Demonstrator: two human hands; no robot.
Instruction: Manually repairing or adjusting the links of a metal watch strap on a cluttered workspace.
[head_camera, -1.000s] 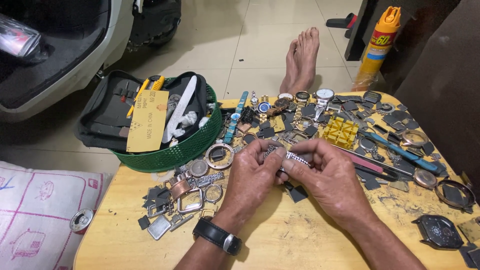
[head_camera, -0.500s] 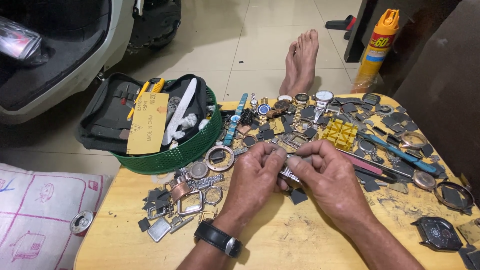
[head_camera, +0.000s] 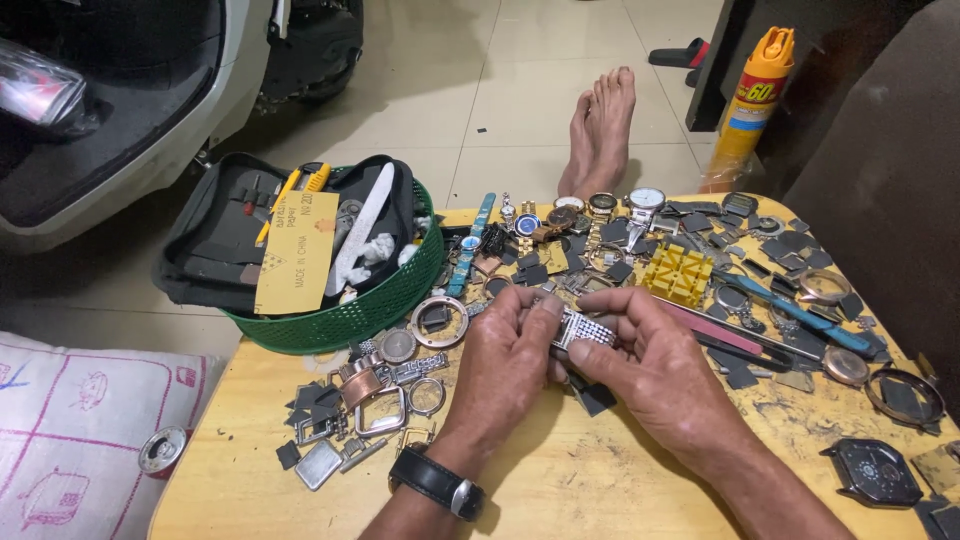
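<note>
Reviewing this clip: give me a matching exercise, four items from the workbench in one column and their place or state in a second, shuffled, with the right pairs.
Items:
1. metal watch bracelet
2. green basket
3. yellow plastic block
4. black wristwatch

Places or states:
A. worn on the left wrist
B. held between the left hand and right hand
C. at the table's far left edge, holding a black tool case
D. lying on the table beyond the right hand

Pairs: 1-B, 2-C, 3-D, 4-A
</note>
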